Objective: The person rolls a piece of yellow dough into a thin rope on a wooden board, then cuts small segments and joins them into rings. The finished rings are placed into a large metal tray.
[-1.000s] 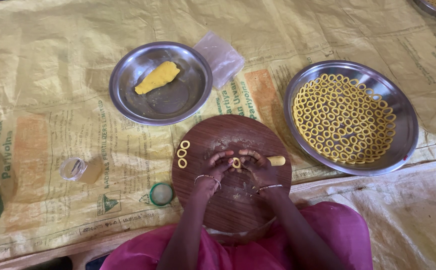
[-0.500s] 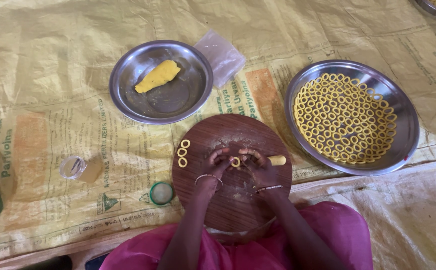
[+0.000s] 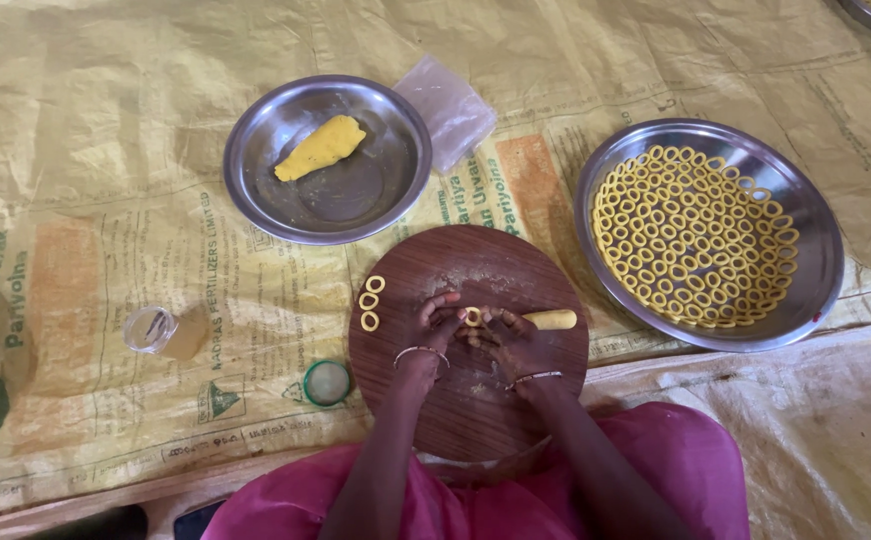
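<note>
Both hands, left hand (image 3: 434, 328) and right hand (image 3: 512, 340), are pinching with a narrow grip a small dough ring (image 3: 473, 317) on the round wooden board (image 3: 476, 400), joining its ends gently so it is staying round.

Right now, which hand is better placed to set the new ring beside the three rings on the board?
Left. The left hand sits on the side of the three rings; the right hand is on the far side, by the dough roll.
</note>
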